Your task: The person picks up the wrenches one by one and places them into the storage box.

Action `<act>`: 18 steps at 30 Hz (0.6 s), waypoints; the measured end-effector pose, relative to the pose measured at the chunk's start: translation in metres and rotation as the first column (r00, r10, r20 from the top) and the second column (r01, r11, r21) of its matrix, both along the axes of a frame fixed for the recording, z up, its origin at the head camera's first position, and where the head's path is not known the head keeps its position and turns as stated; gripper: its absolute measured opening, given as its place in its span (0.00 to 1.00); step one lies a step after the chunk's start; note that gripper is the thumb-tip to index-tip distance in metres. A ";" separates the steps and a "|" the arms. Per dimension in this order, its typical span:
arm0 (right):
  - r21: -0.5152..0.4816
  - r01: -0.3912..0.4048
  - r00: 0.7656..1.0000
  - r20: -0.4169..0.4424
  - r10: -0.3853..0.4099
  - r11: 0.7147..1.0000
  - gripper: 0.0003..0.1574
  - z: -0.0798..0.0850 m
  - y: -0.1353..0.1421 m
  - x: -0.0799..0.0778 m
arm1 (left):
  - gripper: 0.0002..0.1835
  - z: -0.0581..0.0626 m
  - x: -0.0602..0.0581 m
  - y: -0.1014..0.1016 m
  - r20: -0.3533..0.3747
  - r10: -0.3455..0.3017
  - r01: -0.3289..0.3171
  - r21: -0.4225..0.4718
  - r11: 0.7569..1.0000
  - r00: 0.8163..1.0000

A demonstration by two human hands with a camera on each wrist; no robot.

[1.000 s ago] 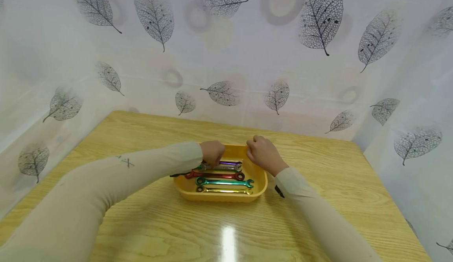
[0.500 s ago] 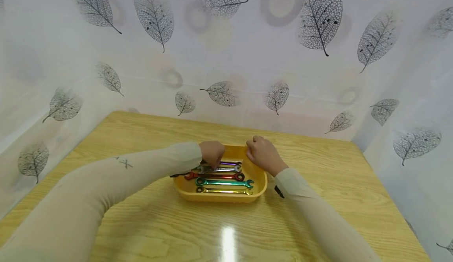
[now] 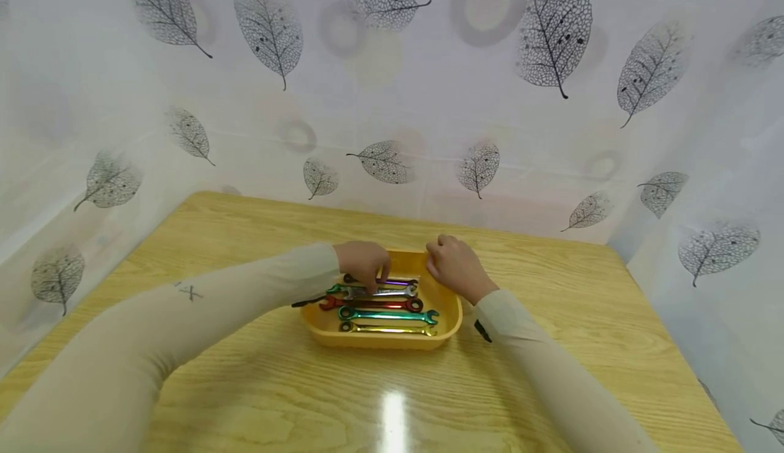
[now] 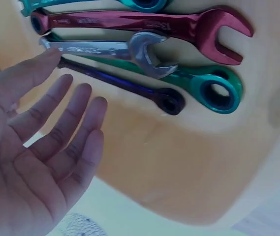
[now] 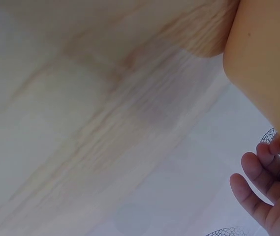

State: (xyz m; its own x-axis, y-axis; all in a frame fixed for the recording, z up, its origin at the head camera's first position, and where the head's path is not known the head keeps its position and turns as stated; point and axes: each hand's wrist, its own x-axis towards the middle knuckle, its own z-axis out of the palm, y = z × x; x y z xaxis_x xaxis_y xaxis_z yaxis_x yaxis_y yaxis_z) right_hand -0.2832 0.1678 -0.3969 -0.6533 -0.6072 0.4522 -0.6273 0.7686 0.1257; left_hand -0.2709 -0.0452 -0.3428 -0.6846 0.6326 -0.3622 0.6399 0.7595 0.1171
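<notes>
My left hand [image 3: 365,262] is inside the yellow plastic tray [image 3: 380,343], above the wrenches at its far side. In the left wrist view its fingers are spread and loosely bent, and the thumb tip lies at the end of the silver wrench [image 4: 98,47]. The purple wrench [image 4: 117,82] is just past the fingertips. A green wrench [image 4: 218,88] runs partly beneath the silver one. Nearer me lie the red wrench [image 3: 373,304], the teal wrench [image 3: 392,315] and the yellow wrench [image 3: 392,330]. My right hand [image 3: 458,268] grips the tray's rim at the far right corner.
The tray stands on a wood-grain table [image 3: 282,385]. Behind and at both sides hangs a pale curtain [image 3: 416,99] printed with dark leaves. A bright reflection lies on the tabletop in front of the tray.
My left hand has shifted slightly left and its fingers have loosened, showing more of the purple and silver wrenches. The silver wrench has turned slightly. The right hand stays at the rim.
</notes>
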 end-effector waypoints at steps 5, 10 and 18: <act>0.005 0.020 1.000 0.009 -0.020 1.000 0.05 -0.001 0.000 -0.002 | 0.14 0.005 0.006 -0.004 -0.029 -0.028 0.028 0.021 0.999 0.999; 0.042 0.065 0.998 0.013 -0.066 0.997 0.04 -0.004 0.000 -0.003 | 0.17 0.008 0.014 -0.012 -0.095 -0.045 0.052 0.074 0.996 0.994; 0.080 0.127 0.991 0.022 -0.129 0.989 0.09 -0.003 0.002 0.000 | 0.21 0.021 0.023 -0.030 -0.394 0.068 -0.014 0.138 0.990 0.916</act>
State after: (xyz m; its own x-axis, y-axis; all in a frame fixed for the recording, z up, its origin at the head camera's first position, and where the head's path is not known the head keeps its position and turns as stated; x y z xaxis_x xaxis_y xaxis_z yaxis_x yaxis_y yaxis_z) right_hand -0.2827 0.1694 -0.3997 -0.7392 -0.5502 0.3884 -0.5280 0.8314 0.1729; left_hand -0.2480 -0.0756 -0.3215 -0.7812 0.6236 0.0285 0.6224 0.7816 -0.0409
